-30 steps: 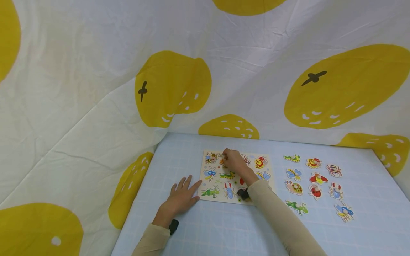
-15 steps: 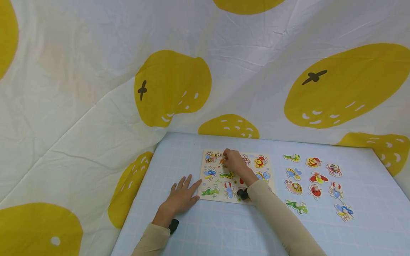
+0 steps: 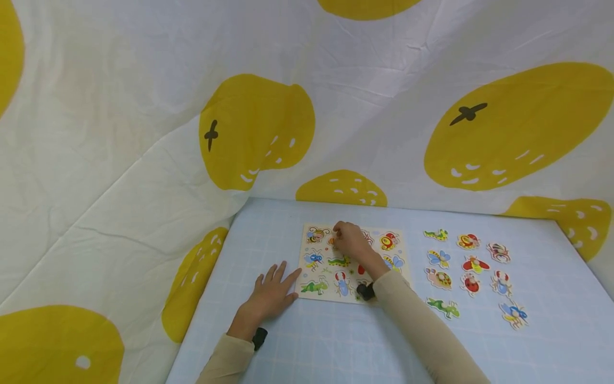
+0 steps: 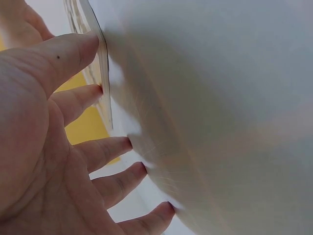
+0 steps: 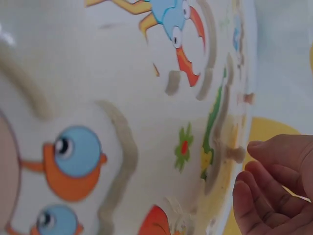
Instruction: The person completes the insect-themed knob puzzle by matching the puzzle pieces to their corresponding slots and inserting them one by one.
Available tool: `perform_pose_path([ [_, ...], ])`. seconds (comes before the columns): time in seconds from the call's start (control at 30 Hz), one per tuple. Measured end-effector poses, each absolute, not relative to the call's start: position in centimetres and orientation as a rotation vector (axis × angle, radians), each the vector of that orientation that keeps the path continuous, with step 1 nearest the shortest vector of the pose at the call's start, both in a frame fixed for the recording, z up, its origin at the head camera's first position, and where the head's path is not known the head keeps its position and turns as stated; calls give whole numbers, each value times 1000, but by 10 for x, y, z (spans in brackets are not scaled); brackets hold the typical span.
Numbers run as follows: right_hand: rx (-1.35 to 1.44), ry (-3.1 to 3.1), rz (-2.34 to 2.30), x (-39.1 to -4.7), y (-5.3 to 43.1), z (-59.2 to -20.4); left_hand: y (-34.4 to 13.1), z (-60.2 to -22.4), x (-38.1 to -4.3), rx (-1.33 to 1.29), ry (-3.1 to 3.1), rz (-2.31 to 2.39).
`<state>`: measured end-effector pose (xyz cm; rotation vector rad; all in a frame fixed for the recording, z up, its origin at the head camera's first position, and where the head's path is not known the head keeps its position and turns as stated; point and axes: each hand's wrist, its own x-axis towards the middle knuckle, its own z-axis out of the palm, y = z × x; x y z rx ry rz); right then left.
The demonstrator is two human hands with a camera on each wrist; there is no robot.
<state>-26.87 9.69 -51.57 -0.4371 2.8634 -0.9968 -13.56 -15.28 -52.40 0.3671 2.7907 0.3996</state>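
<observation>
A wooden insect puzzle board (image 3: 354, 303) lies flat on the table. My right hand (image 3: 355, 245) reaches over its far row, with curled thumb and fingers at the knob (image 5: 235, 154) of a puzzle piece seated there. The hand hides most of that piece in the head view; only some orange shows. To its left sits a bee piece (image 3: 316, 235). My left hand (image 3: 270, 297) lies spread on the table left of the board. In the left wrist view its thumb and a fingertip touch the edge of the board (image 4: 105, 73); the other fingertips rest on the cloth.
Right of the board lie several loose knobbed pieces, among them a caterpillar (image 3: 436, 235), a ladybird (image 3: 471, 285), a snail (image 3: 438, 279), a grasshopper (image 3: 443, 308) and a spider (image 3: 499, 253). A pale blue checked cloth (image 3: 326, 352) covers the table. Lemon-patterned curtains (image 3: 364, 106) hang behind and left.
Both hands stay in nearly the same place, the right one at the far row and the left one at the board's edge. The head view has shifted very slightly.
</observation>
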Motion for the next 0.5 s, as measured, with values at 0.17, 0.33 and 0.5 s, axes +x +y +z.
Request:
perform_pose_path([
  [0.17,-462,2849,-1083,-259,107,-505,-153,-523,-136,362,2791,396],
  [0.33,-455,2890,-1057,-252,121,-502,-152,-523,-136,365,2795,390],
  [0.5,-405,2894,-1093,-243,132,-499,-152,-524,-136,362,2786,392],
])
